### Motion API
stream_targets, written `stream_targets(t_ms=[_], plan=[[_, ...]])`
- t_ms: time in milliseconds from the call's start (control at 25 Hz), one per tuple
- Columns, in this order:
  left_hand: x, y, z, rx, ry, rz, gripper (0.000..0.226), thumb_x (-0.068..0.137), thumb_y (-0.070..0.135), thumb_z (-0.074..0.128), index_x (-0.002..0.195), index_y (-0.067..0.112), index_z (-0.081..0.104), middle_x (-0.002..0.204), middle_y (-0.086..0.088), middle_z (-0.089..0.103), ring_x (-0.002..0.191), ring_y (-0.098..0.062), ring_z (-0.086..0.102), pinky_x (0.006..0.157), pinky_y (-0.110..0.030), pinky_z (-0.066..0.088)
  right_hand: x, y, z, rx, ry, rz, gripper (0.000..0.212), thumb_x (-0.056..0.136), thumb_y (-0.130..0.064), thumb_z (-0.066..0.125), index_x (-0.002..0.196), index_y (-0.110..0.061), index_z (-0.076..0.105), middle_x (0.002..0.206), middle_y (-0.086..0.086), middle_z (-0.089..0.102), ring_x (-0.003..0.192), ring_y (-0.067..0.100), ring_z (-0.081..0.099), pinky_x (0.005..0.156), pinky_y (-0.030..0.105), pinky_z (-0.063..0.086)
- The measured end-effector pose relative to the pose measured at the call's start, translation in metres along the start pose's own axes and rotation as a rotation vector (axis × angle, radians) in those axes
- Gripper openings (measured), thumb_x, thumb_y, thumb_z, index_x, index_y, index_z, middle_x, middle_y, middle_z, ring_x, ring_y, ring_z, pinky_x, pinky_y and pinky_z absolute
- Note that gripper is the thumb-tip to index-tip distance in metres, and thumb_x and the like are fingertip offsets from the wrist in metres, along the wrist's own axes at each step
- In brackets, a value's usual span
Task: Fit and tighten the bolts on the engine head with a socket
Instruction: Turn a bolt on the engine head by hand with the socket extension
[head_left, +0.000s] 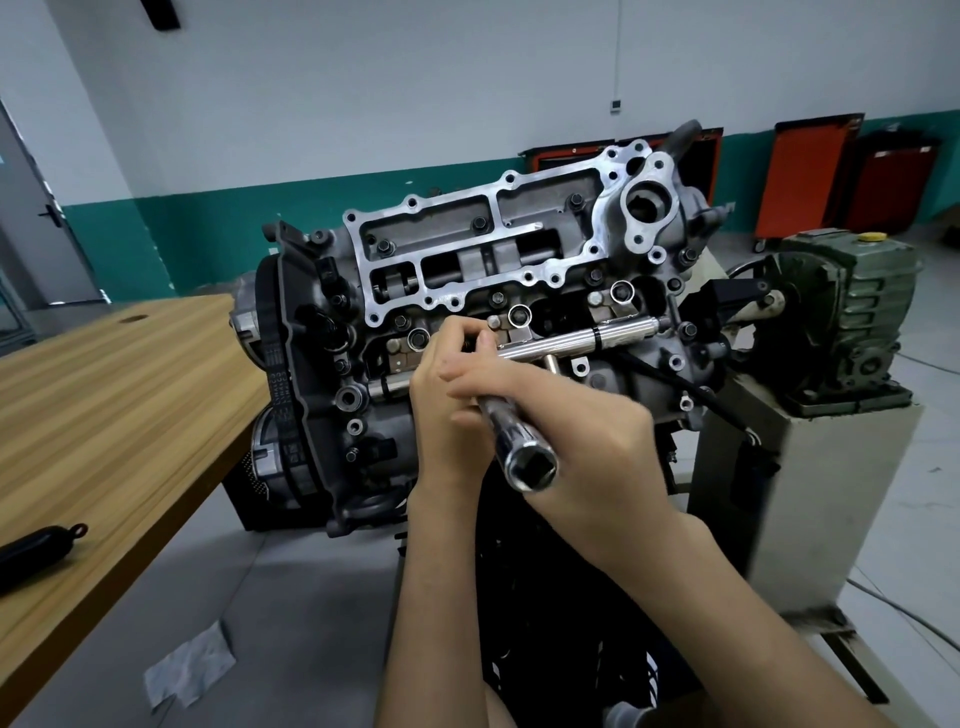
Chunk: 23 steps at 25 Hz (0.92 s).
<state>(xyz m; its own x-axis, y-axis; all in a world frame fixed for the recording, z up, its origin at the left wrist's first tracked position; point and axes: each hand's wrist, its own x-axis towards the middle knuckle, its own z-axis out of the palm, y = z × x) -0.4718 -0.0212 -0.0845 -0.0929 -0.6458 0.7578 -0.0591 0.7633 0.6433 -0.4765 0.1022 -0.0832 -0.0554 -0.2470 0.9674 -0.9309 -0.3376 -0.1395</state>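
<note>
The grey engine head (467, 244) lies tilted on its stand in the middle of the view, with a bright machined cover frame on top. Black bolts sit in it, such as one (384, 247) at the frame's left and one (497, 298) below the frame. A chrome socket wrench (618, 335) with several arms lies across the head's lower half. One arm with an open hex socket (531, 467) points towards me. My right hand (582, 441) grips that arm. My left hand (447, 384) pinches the wrench near its junction, hiding the left end.
A wooden table (104, 415) runs along the left with a black object (36, 545) on it. A green-grey gearbox (852, 312) sits on a beige pedestal (810, 509) at the right. Red tool cabinets (800, 176) stand by the back wall. A grey rag (189, 667) lies on the floor.
</note>
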Motion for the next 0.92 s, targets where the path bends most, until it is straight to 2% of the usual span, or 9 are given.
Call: stream_targets(t_ms=[80, 240, 320, 400, 520, 640, 720, 840, 920], plan=[[-0.008, -0.002, -0.008, -0.153, -0.204, 0.016, 0.013, 0.088, 0.007, 0.048, 0.084, 0.001, 0.059, 0.078, -0.009, 0.061, 0.075, -0.020, 0.054, 0.070, -0.036, 0.042, 0.001, 0.002, -0.002, 0.007, 0.026, 0.066, 0.024, 0.073, 0.008, 0.080, 0.095, 0.002, 0.072, 0.082, 0.017, 0.072, 0.077, 0.023, 0.070, 0.076, 0.024, 0.054], [-0.006, 0.003, -0.009, -0.233, -0.201, -0.007, 0.020, 0.079, -0.015, 0.045, 0.084, -0.015, 0.065, 0.090, -0.020, 0.060, 0.076, -0.018, 0.042, 0.073, -0.018, 0.034, -0.002, -0.005, 0.000, 0.077, -0.040, 0.033, 0.029, 0.080, 0.016, 0.068, 0.107, 0.005, 0.066, 0.112, 0.012, 0.068, 0.109, 0.016, 0.064, 0.098, 0.022, 0.047], [-0.003, 0.003, -0.007, -0.155, -0.224, -0.055, 0.019, 0.089, -0.005, 0.047, 0.084, 0.003, 0.064, 0.087, -0.003, 0.061, 0.079, -0.002, 0.046, 0.068, -0.005, 0.027, -0.003, -0.005, 0.001, 0.063, -0.073, 0.025, 0.031, 0.079, 0.019, 0.067, 0.107, 0.005, 0.067, 0.111, 0.012, 0.069, 0.107, 0.016, 0.065, 0.097, 0.021, 0.048], [-0.007, -0.005, -0.008, -0.210, -0.213, -0.065, 0.013, 0.090, 0.014, 0.051, 0.081, 0.009, 0.059, 0.080, 0.001, 0.062, 0.076, 0.001, 0.051, 0.072, -0.013, 0.036, -0.001, 0.000, 0.000, 0.027, -0.013, 0.060, 0.030, 0.072, 0.017, 0.075, 0.099, 0.003, 0.071, 0.093, 0.014, 0.073, 0.086, 0.020, 0.070, 0.084, 0.023, 0.054], [-0.010, -0.004, -0.009, -0.277, -0.215, -0.008, 0.020, 0.088, 0.022, 0.048, 0.084, 0.006, 0.060, 0.079, -0.005, 0.062, 0.073, -0.016, 0.053, 0.068, -0.029, 0.040, 0.000, 0.000, 0.000, 0.036, 0.057, 0.095, 0.026, 0.070, 0.013, 0.079, 0.093, 0.003, 0.071, 0.078, 0.018, 0.070, 0.072, 0.027, 0.068, 0.076, 0.025, 0.054], [-0.004, -0.003, -0.005, -0.164, -0.215, -0.077, 0.014, 0.090, 0.005, 0.052, 0.087, 0.011, 0.065, 0.081, 0.006, 0.052, 0.068, -0.001, 0.037, 0.067, -0.005, 0.024, -0.003, -0.005, 0.003, 0.072, -0.045, 0.039, 0.028, 0.078, 0.017, 0.069, 0.104, 0.005, 0.067, 0.108, 0.015, 0.070, 0.106, 0.018, 0.065, 0.096, 0.021, 0.048], [-0.007, -0.005, -0.005, -0.131, -0.162, -0.044, 0.012, 0.090, 0.009, 0.054, 0.082, 0.012, 0.061, 0.076, 0.011, 0.053, 0.074, 0.011, 0.042, 0.069, 0.004, 0.025, -0.002, -0.005, 0.004, 0.051, -0.072, 0.018, 0.030, 0.077, 0.020, 0.068, 0.104, 0.006, 0.068, 0.109, 0.013, 0.070, 0.106, 0.015, 0.065, 0.096, 0.019, 0.047], [-0.010, -0.007, -0.008, -0.221, -0.211, -0.062, 0.017, 0.087, 0.020, 0.050, 0.083, 0.007, 0.060, 0.082, -0.002, 0.064, 0.078, -0.005, 0.055, 0.074, -0.013, 0.040, 0.001, 0.002, 0.002, 0.017, 0.040, 0.073, 0.029, 0.068, 0.016, 0.079, 0.094, 0.004, 0.072, 0.082, 0.018, 0.072, 0.074, 0.024, 0.070, 0.082, 0.021, 0.054], [-0.009, -0.001, -0.013, -0.220, -0.237, -0.030, 0.018, 0.087, 0.021, 0.049, 0.082, 0.006, 0.058, 0.079, -0.003, 0.062, 0.076, -0.017, 0.057, 0.070, -0.023, 0.043, -0.001, 0.002, 0.000, 0.042, 0.061, 0.087, 0.026, 0.069, 0.014, 0.080, 0.091, 0.004, 0.071, 0.079, 0.020, 0.071, 0.074, 0.028, 0.069, 0.083, 0.023, 0.054]])
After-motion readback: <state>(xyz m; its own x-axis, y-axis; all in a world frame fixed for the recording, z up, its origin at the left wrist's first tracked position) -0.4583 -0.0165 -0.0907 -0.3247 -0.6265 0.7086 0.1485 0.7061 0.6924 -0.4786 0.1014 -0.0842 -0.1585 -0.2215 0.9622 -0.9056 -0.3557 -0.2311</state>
